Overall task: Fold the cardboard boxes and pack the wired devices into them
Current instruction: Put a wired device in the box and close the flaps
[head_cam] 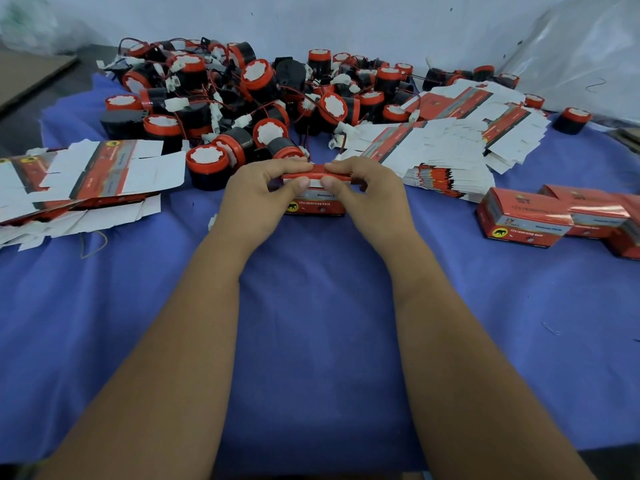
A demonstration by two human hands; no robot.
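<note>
In front of the heap of red-and-black round wired devices (242, 95), left hand (258, 195) and right hand (367, 195) pinch the red cardboard box (317, 202) closed, finished boxes (526, 220) few, flat blanks (446, 147) plenty.

Pale wall (346, 22), perhaps plastic-draped; blue tablecloth (311, 306).

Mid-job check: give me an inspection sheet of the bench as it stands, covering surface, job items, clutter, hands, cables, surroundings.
Surface: blue cloth, wrinkled.
Job's things: box in hand at centre; device pile behind it; flat box blanks left, second stack right; folded boxes far right.
Clutter: loose wire scrap on the cloth.
Hands: left hand and right hand both pinch the box's top flap.
Cables: red leads with white plugs tangled through the pile.
Surroundings: clear plastic sheet at back right.
</note>
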